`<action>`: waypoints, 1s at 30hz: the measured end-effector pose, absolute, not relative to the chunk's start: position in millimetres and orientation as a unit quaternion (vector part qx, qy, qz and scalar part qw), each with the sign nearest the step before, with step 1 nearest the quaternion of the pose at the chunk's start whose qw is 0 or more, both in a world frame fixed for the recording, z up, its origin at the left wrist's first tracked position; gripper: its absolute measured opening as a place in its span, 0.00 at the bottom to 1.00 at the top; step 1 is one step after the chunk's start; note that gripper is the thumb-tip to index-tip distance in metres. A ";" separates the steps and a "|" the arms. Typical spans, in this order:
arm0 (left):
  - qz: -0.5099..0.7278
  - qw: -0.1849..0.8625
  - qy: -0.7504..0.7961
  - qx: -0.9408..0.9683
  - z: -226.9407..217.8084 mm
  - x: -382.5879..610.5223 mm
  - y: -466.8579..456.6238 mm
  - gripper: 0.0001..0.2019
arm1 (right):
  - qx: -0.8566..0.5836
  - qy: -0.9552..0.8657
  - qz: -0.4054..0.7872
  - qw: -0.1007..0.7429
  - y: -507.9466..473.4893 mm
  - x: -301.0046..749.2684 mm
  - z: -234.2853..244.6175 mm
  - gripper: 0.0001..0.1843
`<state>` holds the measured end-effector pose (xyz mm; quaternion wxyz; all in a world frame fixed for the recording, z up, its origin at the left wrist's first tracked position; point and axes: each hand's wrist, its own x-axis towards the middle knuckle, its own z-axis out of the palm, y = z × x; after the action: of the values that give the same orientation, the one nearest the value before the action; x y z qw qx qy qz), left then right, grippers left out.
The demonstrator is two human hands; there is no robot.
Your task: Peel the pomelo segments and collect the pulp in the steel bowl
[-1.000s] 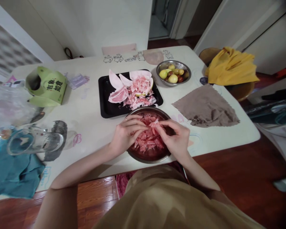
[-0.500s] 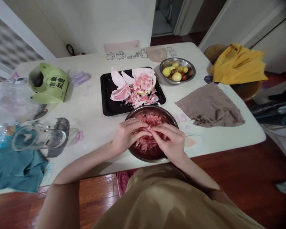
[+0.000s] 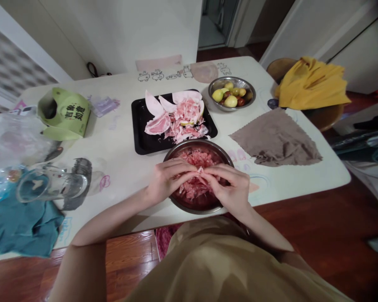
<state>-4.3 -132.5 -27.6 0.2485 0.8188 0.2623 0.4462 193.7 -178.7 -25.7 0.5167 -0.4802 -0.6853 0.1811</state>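
Over a steel bowl [image 3: 229,158] of red pomelo pulp [image 3: 195,188], my left hand [image 3: 168,178] and my right hand [image 3: 231,184] meet at their fingertips. Both are closed in a pinch on one small piece of pomelo [image 3: 200,170], pale at its top. My fingers cover most of this piece. Just beyond the bowl sits a black tray [image 3: 141,140] holding thick pink pomelo peel [image 3: 154,102], membrane scraps and a pomelo chunk [image 3: 189,109].
A smaller steel bowl [image 3: 232,108] of fruit stands at the back right, near a grey-brown cloth [image 3: 277,138] and a yellow cloth [image 3: 313,84]. On the left are a green carton [image 3: 67,113], a glass pitcher [image 3: 50,182], plastic bags [image 3: 15,136] and a teal cloth [image 3: 25,226].
My right hand has moved slightly right, and the fingertips have drawn a little apart, showing more of the pinched pomelo piece. The view has shifted slightly.
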 end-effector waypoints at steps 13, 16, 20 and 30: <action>0.391 0.261 0.339 0.815 -22.1 -11.1 -125.2 0.05 | -0.555 -0.605 0.265 0.506 -173.9 218.3 -18.9 0.03; 0.343 0.251 0.300 0.854 -28.5 -8.7 -124.3 0.06 | -0.560 -0.600 0.257 0.510 -173.3 222.0 -16.4 0.02; 0.332 0.247 0.269 0.870 -38.9 -3.0 -125.9 0.09 | -0.558 -0.600 0.253 0.514 -172.5 216.6 -19.1 0.02; 0.391 0.257 0.322 0.823 -30.3 -3.2 -131.6 0.12 | -0.547 -0.645 0.225 0.484 -175.9 208.4 -28.4 0.02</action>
<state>-3.2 -131.6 -30.3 0.2569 0.8229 0.3224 0.3909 208.4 -175.9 -28.4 0.4839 -0.5472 -0.6447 0.2253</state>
